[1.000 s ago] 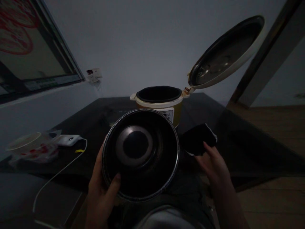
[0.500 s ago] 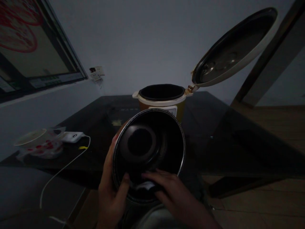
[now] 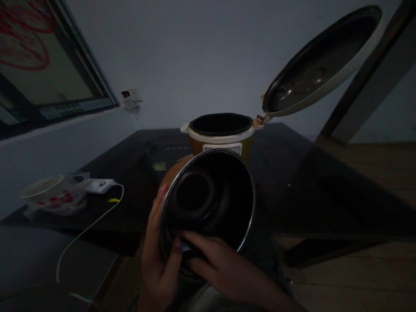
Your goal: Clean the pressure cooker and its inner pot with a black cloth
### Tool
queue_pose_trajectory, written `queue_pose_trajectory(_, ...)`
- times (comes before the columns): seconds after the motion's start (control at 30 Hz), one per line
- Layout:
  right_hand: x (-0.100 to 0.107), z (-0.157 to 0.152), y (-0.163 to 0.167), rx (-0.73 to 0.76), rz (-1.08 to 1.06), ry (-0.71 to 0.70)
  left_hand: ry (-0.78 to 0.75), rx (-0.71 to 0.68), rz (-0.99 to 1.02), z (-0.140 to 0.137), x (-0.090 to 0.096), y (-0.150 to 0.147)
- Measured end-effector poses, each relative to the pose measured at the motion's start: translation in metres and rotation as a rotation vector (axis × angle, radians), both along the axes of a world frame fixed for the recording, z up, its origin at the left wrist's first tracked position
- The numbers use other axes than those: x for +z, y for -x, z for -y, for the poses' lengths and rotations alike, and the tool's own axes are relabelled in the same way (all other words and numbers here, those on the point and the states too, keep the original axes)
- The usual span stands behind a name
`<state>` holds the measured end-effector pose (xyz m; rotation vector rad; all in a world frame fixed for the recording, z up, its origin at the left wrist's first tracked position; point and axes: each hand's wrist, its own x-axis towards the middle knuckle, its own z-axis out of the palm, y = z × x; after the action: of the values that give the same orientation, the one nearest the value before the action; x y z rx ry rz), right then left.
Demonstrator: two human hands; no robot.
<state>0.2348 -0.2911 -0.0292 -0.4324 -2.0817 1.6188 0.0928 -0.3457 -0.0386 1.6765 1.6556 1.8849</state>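
A rice cooker's inner pot (image 3: 224, 203), black inside and orange-brown outside, is tilted so its mouth faces me. My left hand (image 3: 160, 255) grips its left side, fingers along the outer wall and thumb over the rim. My right hand (image 3: 217, 262) reaches in over the lower rim, fingers bent against the lower inner wall. A white tissue-like piece (image 3: 185, 248) shows by these fingers, mostly hidden under them. Behind the pot stands the rice cooker (image 3: 221, 139) on the table, its lid (image 3: 325, 65) swung up to the right.
On the dark table (image 3: 292, 199), a bowl in a plastic bag (image 3: 53, 197) lies at left beside a white power strip (image 3: 100, 186), whose cable (image 3: 87, 222) hangs off the front edge. A pale yellowish patch (image 3: 159, 166) lies left of the cooker. A wall socket (image 3: 131, 97) is behind.
My right hand has slid left along the pot's inner wall, close to my left thumb. Less of the white piece shows. The pot has shifted slightly right with my left hand.
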Motion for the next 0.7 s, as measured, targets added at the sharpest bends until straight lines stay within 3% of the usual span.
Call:
queue_pose_trajectory(0.27, -0.002, -0.004, 0.005, 0.001, -0.049, 0.035, 0.018, 0.011, 0.009, 0.002, -0.001, -0.001)
queue_pose_trajectory(0.7, -0.007, -0.006, 0.009, -0.008, -0.040, -0.038, -0.004, -0.001, -0.050, 0.002, 0.001, -0.001)
